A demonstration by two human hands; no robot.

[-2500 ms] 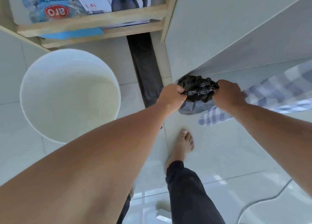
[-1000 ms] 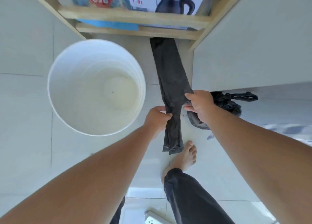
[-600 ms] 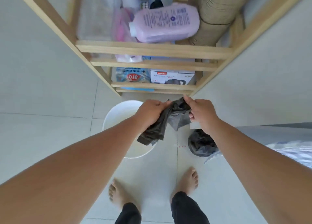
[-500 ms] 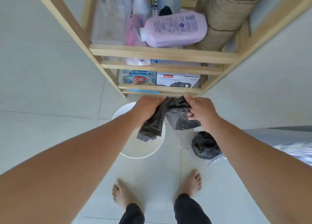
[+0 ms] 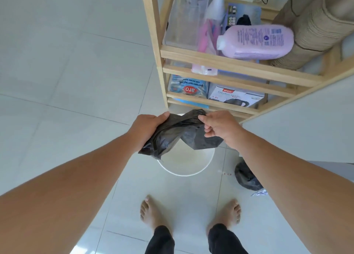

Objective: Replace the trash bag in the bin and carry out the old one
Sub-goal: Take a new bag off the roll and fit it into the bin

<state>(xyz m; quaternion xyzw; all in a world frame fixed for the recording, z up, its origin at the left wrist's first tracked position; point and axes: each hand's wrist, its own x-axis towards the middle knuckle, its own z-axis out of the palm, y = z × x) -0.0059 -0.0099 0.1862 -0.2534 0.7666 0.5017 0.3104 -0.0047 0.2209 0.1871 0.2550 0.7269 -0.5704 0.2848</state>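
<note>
I hold a crumpled new black trash bag (image 5: 178,133) in front of me with both hands. My left hand (image 5: 147,127) grips its left side and my right hand (image 5: 218,127) pinches its top right edge. Below the bag on the floor stands the round white bin (image 5: 183,163), unlined and partly hidden by the bag. The old tied black trash bag (image 5: 246,179) lies on the floor to the right of the bin, partly behind my right forearm.
A wooden shelf rack (image 5: 226,62) stands just beyond the bin, holding a purple bottle (image 5: 256,41), boxes and a rolled mat (image 5: 314,27). A grey wall panel (image 5: 306,127) is at the right. My bare feet (image 5: 153,213) stand on pale floor tiles.
I let go of the old bag, picked the flat new bag off the floor and stood up. Both hands now hold it bunched above the bin; the view has tilted up and left.
</note>
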